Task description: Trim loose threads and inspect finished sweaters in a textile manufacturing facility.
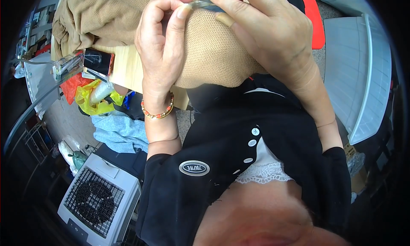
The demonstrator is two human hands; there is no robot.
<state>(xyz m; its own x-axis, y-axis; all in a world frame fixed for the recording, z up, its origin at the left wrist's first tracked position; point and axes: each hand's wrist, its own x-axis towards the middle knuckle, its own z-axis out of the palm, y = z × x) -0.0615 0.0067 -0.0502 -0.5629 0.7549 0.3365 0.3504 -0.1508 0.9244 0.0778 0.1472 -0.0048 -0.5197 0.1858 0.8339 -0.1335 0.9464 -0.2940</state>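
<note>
A tan knitted garment (213, 49) hangs between my hands and drapes toward my lap. My left hand (161, 49), with a beaded bracelet on its wrist, is closed with thumb and forefinger pinched at the upper edge of the knit. My right hand (277, 34) is closed round a small dark tool (210, 6) with a shiny metal end, whose tip meets the left fingertips. Its exact kind is hard to make out, since my fingers cover most of it. More tan knit (102, 15) lies bunched on the wooden table to the left.
On the wooden table (130, 66) a dark phone (99, 61) lies beside a clear holder (68, 66) of small tools. Below hang yellow and red bags (87, 96), above light blue cloth (119, 130). An air cooler (100, 199) stands lower left; a translucent plastic bin (348, 75) stands right.
</note>
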